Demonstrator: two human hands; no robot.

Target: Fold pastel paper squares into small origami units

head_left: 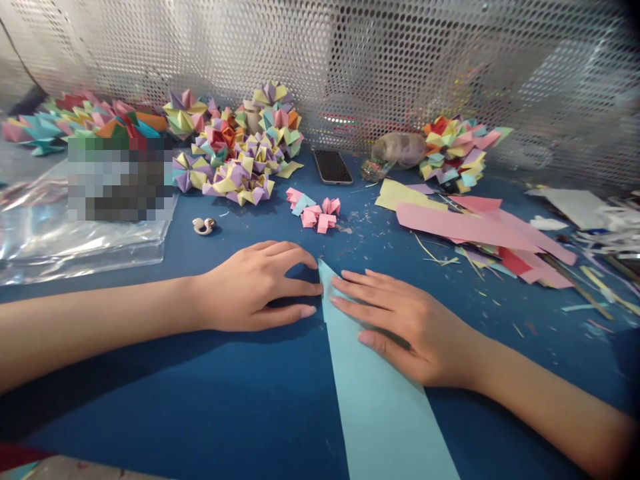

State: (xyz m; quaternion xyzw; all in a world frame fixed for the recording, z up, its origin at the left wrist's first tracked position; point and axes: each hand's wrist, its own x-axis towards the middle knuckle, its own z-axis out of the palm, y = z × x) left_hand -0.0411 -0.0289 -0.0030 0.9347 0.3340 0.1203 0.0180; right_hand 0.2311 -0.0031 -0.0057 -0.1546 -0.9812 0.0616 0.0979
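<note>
Paper strip (pixel 380 393): light blue, flat on blue table (pixel 225 400).
Right hand (pixel 400 327): open, pressing strip.
Left hand (pixel 255 287): open, fingertips at strip's edge.

Blue worktop (pixel 210 400) carries all items; perforated metal screen (pixel 380 60) stands along its far edge. Far left: row of multicoloured folded paper stars (pixel 85 120); clear plastic bag (pixel 60 247) lies flat in front of it. Centre rear: heap of purple, yellow and pink folded modules (pixel 240 153); dark phone (pixel 333 167) lies face up just beside the heap. Small pink and blue folded pieces (pixel 316 212) sit in front of the phone; small curled white object (pixel 204 226) lies near the bag. Right rear: plastic-wrapped bundle (pixel 397 148) touches a second module cluster (pixel 457 152). Right: overlapping pink sheets (pixel 465 227) cover a yellow sheet (pixel 395 195); white papers (pixel 580 207) lie at the far right; paper trimmings (pixel 450 260) are scattered around.
</note>
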